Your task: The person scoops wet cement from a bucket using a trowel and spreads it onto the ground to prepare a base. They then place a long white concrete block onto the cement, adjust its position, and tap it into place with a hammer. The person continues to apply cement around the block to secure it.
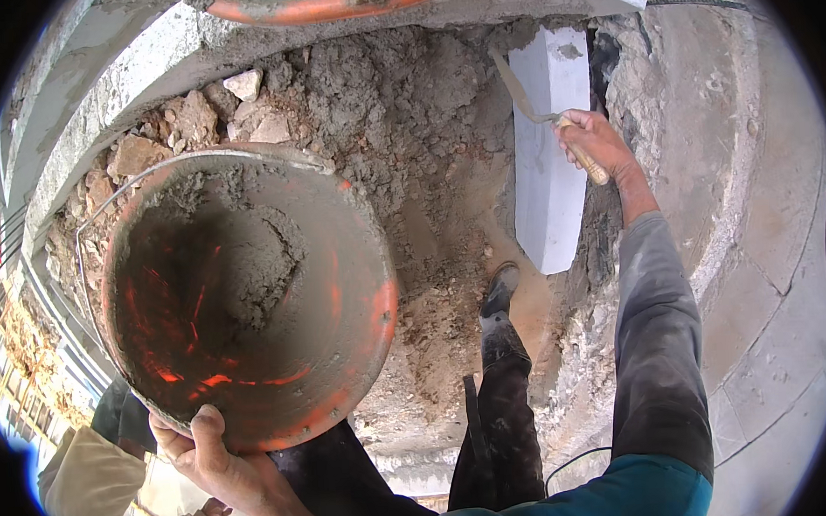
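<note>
Orange, mortar-smeared bucket (pixel 385 327), its near rim clasped in the left hand (pixel 214 465); the right hand (pixel 600 143) grips a trowel (pixel 522 96) by its handle, blade over the left edge of the white block (pixel 551 190). Sound technique likely keeps the bucket steady while pressing its mortar (pixel 259 257) firmly alongside.

Head-worn fisheye view, left one of a side-by-side pair, facing steeply down, bucket (pixel 385 317) near the lens at left, boot (pixel 500 291) and ground (pixel 422 248) farther below, teal sleeve (pixel 651 487) at lower edge, dark round border
</note>
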